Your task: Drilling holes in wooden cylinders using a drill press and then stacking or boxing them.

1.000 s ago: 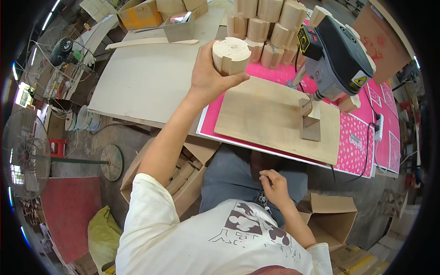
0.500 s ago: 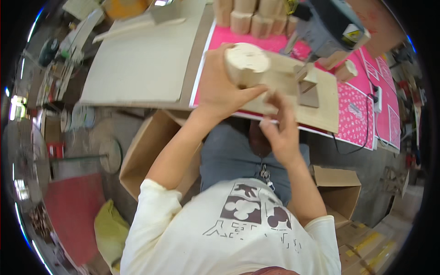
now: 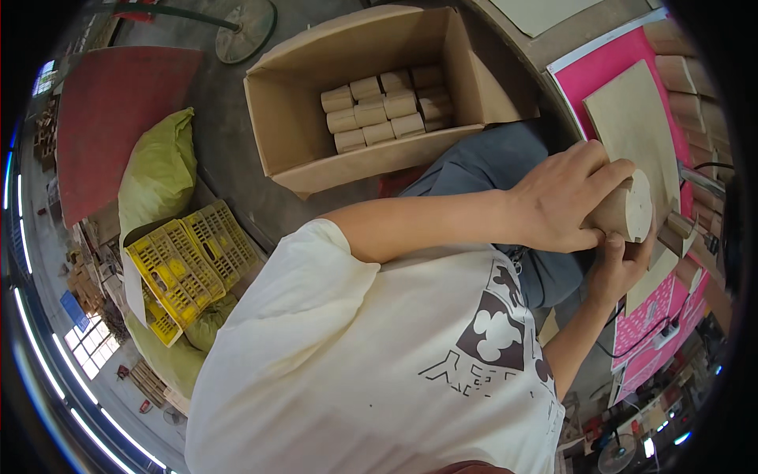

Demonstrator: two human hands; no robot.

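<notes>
A thick, rounded wooden block is held between both hands at the right of the view, its pale flat end facing me. My left hand grips it from the left, fingers over the top and thumb at its lower edge. My right hand holds it from below, the thumb pressed against its underside and some fingers hidden behind it. Beyond the hands, a plywood board lies on the pink-covered table. Similar wooden blocks stand in rows at the table's far side.
An open cardboard box on the floor holds several wooden blocks in rows. To the left are a yellow plastic crate, a yellow-green sack and a red board. A black cord hangs by the table.
My view has swung left, bringing the box of blocks into sight. My right hand, blurred and apart from the block before, now holds it together with my left. The block is nearer my body.
</notes>
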